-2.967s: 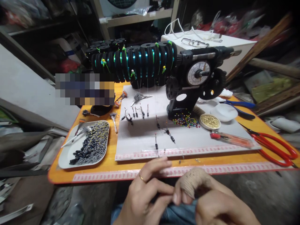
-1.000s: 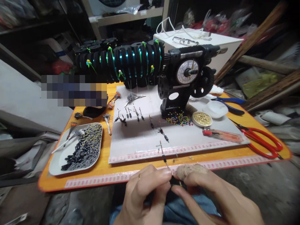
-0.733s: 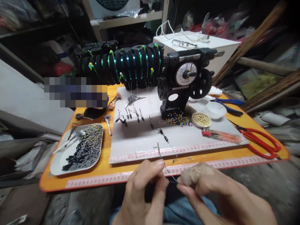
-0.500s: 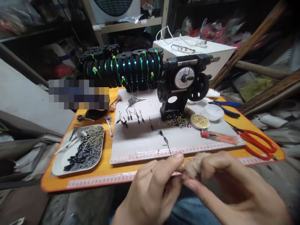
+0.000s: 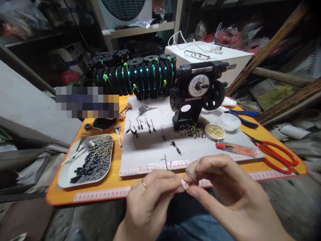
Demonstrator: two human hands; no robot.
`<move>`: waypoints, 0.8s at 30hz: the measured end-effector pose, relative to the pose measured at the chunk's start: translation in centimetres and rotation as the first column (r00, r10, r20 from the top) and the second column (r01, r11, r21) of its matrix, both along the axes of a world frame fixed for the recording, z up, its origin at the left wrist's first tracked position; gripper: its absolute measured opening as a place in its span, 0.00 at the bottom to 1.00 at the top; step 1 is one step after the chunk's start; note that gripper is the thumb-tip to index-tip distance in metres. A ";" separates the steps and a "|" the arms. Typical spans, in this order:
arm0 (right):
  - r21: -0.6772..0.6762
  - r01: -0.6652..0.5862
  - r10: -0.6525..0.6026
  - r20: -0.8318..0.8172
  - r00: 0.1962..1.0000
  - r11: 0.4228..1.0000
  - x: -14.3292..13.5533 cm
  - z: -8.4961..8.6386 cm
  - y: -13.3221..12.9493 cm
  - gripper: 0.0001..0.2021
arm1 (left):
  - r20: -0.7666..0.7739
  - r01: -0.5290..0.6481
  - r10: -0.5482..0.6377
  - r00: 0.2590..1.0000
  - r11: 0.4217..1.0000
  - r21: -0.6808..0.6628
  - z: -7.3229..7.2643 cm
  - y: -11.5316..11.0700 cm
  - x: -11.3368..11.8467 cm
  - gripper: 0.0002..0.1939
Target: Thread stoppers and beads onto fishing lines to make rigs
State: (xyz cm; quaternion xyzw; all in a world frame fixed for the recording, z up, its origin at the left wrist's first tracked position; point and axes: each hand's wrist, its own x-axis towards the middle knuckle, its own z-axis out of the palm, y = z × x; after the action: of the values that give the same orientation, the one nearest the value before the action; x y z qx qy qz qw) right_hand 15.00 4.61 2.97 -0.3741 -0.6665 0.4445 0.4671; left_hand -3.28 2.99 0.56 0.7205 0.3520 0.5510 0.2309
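Observation:
My left hand [image 5: 151,195], with a ring on one finger, is closed in a pinch at the table's front edge; what its fingertips hold is too small to make out. Close beside it, my right hand [image 5: 230,190] has its fingers around a beige corded finger wrap [image 5: 192,170], whose exact seat on the fingers is partly hidden. The fingertips of both hands nearly meet. Just beyond them, small dark rigs [image 5: 177,148] and a thin piece with an orange tip [image 5: 165,161] lie on the white board [image 5: 145,150].
A black geared machine [image 5: 188,97] with banded spools stands behind. Left is a tray [image 5: 60,179] of small dark and grey parts. Colored pins [image 5: 192,131], a dish of gold beads [image 5: 215,131], a cutter [image 5: 235,149], red scissors [image 5: 278,154] and blue pliers [image 5: 242,115] lie right.
Both hands have shifted left, still close together. The thin orange-tipped piece now shows further left on the board. The view has moved slightly.

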 end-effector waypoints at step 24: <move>0.482 -0.252 -0.049 0.529 0.847 0.839 4.1 -1.4 -0.4 0.19 | -0.057 -0.126 0.116 0.992 0.959 -0.253 1.6 -0.3 -0.8 0.07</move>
State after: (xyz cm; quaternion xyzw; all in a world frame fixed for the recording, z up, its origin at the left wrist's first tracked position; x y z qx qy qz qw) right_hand 19.08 4.16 1.59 -0.2977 -0.8841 0.1477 0.3286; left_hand -4.11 2.66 2.17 0.6731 0.4685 0.4987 0.2807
